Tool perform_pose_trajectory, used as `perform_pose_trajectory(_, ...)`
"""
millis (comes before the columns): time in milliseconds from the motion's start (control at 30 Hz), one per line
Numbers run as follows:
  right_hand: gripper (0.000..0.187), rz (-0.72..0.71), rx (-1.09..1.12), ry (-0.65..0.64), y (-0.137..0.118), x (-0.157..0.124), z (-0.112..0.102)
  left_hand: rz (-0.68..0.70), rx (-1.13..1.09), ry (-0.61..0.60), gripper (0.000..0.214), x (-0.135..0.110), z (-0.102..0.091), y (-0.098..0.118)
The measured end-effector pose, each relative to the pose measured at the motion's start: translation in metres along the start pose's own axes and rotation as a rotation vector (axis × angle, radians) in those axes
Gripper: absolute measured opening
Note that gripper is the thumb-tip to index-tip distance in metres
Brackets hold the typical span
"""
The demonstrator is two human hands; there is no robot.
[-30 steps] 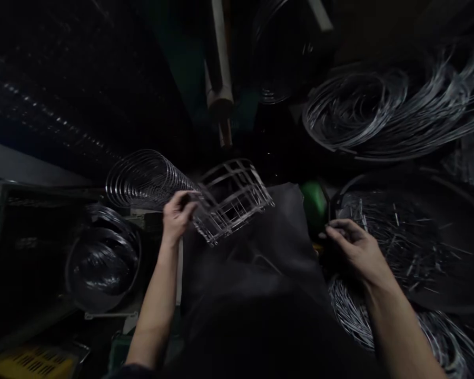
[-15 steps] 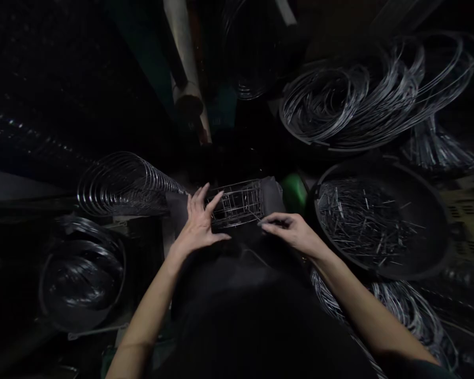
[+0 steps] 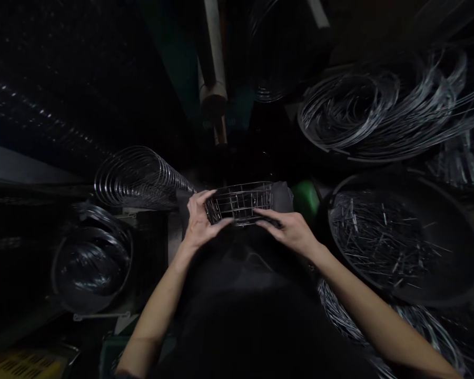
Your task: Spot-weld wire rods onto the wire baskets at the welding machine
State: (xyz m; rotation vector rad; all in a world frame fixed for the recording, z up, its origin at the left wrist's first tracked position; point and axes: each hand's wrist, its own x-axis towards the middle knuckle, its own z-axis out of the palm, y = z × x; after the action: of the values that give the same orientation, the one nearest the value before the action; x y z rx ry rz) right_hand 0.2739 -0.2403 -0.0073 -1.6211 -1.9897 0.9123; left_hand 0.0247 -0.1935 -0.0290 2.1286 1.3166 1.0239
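A small wire cage [image 3: 243, 202], a grid of thin metal rods, sits crosswise in front of me. My left hand [image 3: 199, 223] grips its left end, with the thumb along the near edge and the fingers over the far side. My right hand [image 3: 290, 229] is at the near edge toward the right; its fingertips reach onto the rods and the thumb is below them. Any short rod between those fingers is too dark to make out. Dark grey padding [image 3: 282, 197] lies against the cage's right end.
A black basin [image 3: 464, 263] of short cut rods stands to the right. Wire loops [image 3: 351, 113] lie behind it. At left are a coiled wire spiral [image 3: 134, 176] and a round tub [image 3: 92, 263] of shiny wire. A green rounded object [image 3: 306, 200] is beside the padding.
My left hand has gone from spread fingers to gripping the cage's left end. My right hand has changed from a pinch on a thin rod to fingers on the cage. The view has shifted.
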Motion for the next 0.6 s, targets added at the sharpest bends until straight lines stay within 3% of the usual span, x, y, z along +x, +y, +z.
perform_pose_trajectory(133,0.025,-0.014,0.163,0.103,0.001,0.011,-0.005,-0.007,0.159,-0.069,0.03,0.009,0.005,0.004)
perform_pose_trajectory(300,0.023,0.006,0.222,0.261,0.006,0.031,0.001,-0.116,0.109,-0.138,0.022,0.031,0.013,0.008)
perform_pose_trajectory(400,0.023,0.03,0.277,0.243,0.011,0.039,0.007,-0.171,0.046,-0.076,0.023,0.036,0.018,0.006)
perform_pose_trajectory(600,0.026,0.146,0.255,0.179,0.002,0.045,0.007,-0.043,0.106,0.112,0.023,0.031,0.029,-0.001)
